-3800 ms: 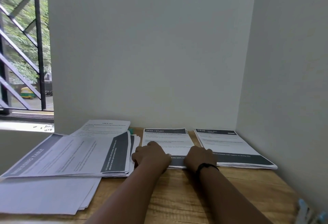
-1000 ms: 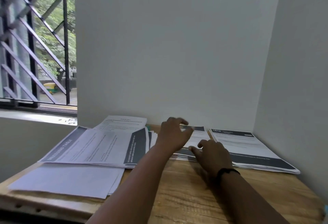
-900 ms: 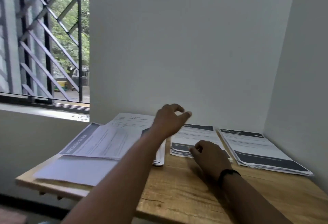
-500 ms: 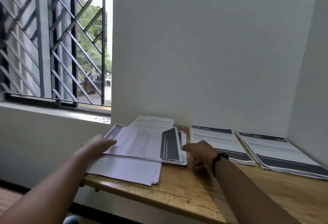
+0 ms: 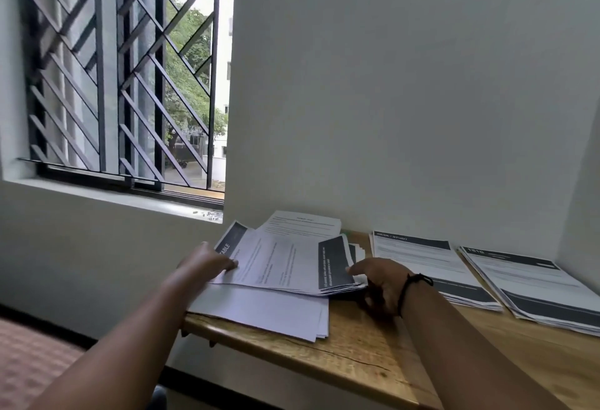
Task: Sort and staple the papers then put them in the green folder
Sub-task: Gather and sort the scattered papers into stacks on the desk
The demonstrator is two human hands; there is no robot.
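A loose stack of printed papers (image 5: 282,263) with dark bands lies crosswise at the left end of the wooden table (image 5: 363,354). My left hand (image 5: 207,263) grips the stack's left edge. My right hand (image 5: 380,283) grips its right edge, fingers under the sheets and thumb on top. A white sheet (image 5: 302,226) pokes out behind the stack. A sliver of green (image 5: 344,232) shows behind the papers near the wall. Two tidy piles lie to the right: a middle pile (image 5: 425,263) and a right pile (image 5: 532,283).
Blank white sheets (image 5: 263,312) lie under the stack and overhang the table's left end. A white wall stands close behind and another on the right. A barred window (image 5: 123,78) is at the left, with the floor (image 5: 29,354) below.
My view has swung left. My left hand left the middle pile and went to the left edge of the crosswise stack; my right hand shifted from the middle pile to that stack's right edge.
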